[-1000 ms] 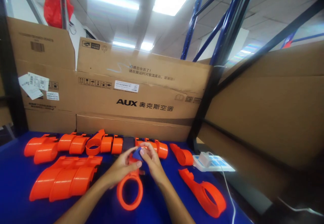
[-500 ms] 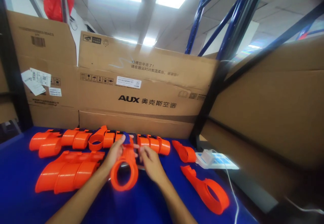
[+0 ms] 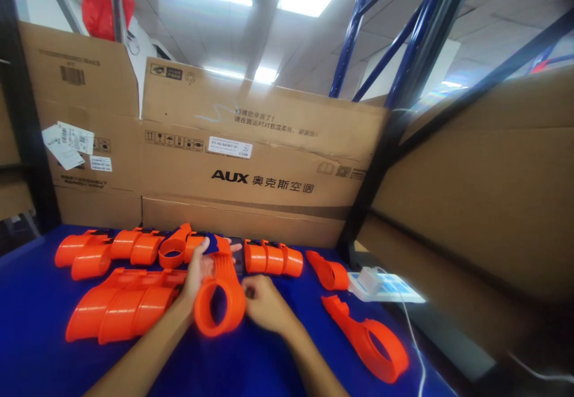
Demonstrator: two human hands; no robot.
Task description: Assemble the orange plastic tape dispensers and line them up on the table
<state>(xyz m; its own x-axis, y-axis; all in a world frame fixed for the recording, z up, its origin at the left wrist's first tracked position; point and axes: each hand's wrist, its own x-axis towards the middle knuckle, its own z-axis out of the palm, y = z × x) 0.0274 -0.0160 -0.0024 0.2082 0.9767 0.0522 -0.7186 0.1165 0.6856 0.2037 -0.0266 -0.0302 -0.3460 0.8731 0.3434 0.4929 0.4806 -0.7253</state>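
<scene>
My left hand (image 3: 197,272) grips an orange plastic part with a large ring end (image 3: 219,306), held upright over the blue table (image 3: 36,361). A small blue piece (image 3: 212,244) sits at the part's top, by my left thumb. My right hand (image 3: 264,302) is curled beside the ring on its right, fingers closed against the part's lower edge; whether it holds anything small I cannot make out.
Several orange shells lie in a row (image 3: 134,246) and a stack (image 3: 116,307) at left. More orange parts lie at right (image 3: 368,340), (image 3: 327,272). A white power strip with charger (image 3: 381,284) and cable sits at the table's right edge. Cardboard boxes (image 3: 251,170) wall the back.
The ring part has been lifted and turned more upright, moving slightly left. My right hand dropped from the part's top to beside the ring.
</scene>
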